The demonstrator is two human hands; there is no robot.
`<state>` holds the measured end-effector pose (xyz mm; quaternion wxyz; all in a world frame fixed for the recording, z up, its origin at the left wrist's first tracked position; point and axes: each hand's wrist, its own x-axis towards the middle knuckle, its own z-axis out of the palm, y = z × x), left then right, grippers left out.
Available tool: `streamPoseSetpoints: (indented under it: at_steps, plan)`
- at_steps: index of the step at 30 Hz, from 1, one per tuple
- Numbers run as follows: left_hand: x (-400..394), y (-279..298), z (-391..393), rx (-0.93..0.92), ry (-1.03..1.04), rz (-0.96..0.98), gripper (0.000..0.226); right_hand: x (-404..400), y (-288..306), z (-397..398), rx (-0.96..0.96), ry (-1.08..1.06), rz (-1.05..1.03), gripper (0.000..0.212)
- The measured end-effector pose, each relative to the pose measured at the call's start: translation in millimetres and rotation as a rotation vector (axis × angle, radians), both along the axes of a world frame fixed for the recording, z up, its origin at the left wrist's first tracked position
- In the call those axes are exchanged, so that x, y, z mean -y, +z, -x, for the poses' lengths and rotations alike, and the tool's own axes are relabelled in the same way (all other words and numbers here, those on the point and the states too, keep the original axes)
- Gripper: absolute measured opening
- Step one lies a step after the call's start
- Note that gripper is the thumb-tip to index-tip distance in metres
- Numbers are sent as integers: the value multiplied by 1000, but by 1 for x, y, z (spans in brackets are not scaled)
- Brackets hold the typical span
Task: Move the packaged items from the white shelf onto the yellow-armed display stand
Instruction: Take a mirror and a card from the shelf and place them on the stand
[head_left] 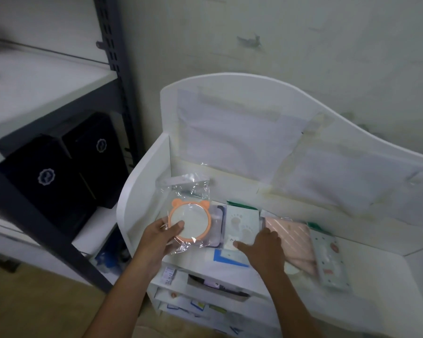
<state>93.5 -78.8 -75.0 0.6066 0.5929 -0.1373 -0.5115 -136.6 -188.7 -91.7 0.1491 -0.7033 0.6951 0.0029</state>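
Observation:
My left hand [160,236] grips a round orange bear-eared item in a clear plastic bag [190,220], held just above the left end of the white shelf [142,191]. My right hand [264,250] lies flat on a pale green packet with footprint marks [242,222], its forefinger pointing left. To the right lie a pink striped packet [291,232] and a long pale packet with small prints [330,262]. A purple-edged packet [216,225] sits under the orange item. The yellow-armed display stand is not in view.
The shelf's tall curved back panel [242,113] carries taped white sheets. Lower tiers [205,296] hold more small packets. On the left stands a dark metal rack [117,69] with black boxes [59,176]. Brown floor shows at the bottom left.

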Motion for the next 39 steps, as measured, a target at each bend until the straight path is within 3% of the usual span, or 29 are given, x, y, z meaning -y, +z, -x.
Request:
streamPoseSetpoints:
  at_steps: [4, 8, 11, 15, 17, 21, 28, 39]
  plan:
    - [-5, -1, -3, -15, -17, -2, 23, 7, -1, 4, 77, -32, -43, 93]
    - [-6, 1, -4, -47, -49, 24, 27, 14, -3, 12, 324, -144, -152, 78]
    - [-7, 3, -3, -77, -50, 37, 24, 27, -24, 22, 459, -183, -175, 81]
    - [-7, 5, -2, -102, -32, 35, 14, 11, 12, 21, 682, -284, -243, 26]
    - [-7, 7, 0, -98, -27, 38, 11, 10, 13, 27, 756, -332, -263, 15]
    - [-5, 12, 10, -71, -21, 61, 11, 1, 16, 48, 884, -373, -230, 16]
    - [9, 31, 49, -8, -81, 143, 20, -26, 36, 114, 1052, -347, 1, 19]
    - [1, 65, 195, -15, -223, 260, 15, -104, 80, 269, 1151, -432, 371, 24]
